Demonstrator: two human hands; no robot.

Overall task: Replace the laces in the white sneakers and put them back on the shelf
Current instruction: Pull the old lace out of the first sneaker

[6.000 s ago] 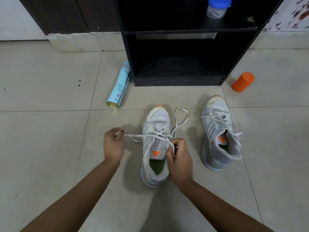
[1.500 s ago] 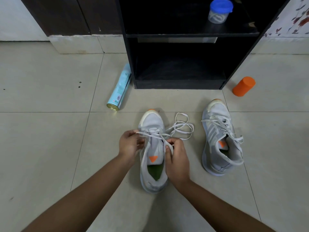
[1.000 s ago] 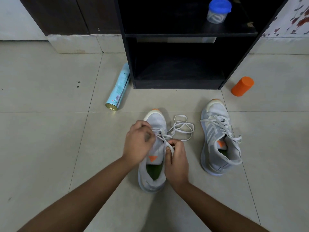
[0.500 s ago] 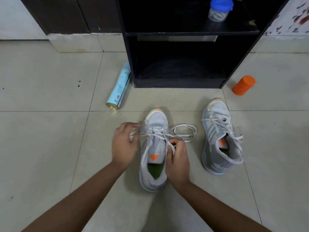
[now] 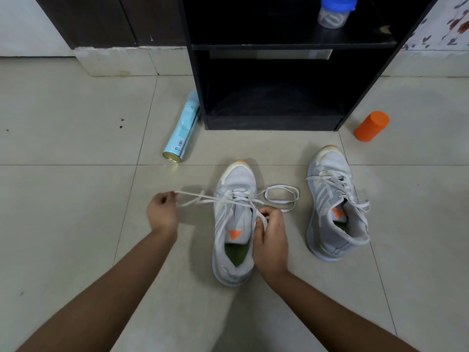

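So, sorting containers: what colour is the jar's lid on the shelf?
The lid is blue; head view.

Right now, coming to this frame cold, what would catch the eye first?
The left hand pinches a white lace stretched out to the left of the near sneaker at centre, while the right hand pinches the lace beside its tongue. The second sneaker stands to its right, and a bright orange cylinder lies beside the black shelf.
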